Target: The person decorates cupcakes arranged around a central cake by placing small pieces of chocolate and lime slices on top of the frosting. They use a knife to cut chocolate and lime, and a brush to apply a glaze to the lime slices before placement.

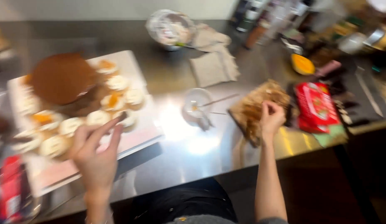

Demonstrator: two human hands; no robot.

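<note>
Her left hand (pixel 97 155), fingers pinching a dark bit, hovered over the mostly topped cupcakes (pixel 97 118); right hand (pixel 271 118) pinched crumbs on the wooden board (pixel 251 110).

Your left hand (pixel 95 155) and right hand (pixel 271 118) are bare, forearms uncovered; a grey sleeve edge shows at your right elbow, and you wear dark clothing below.
</note>
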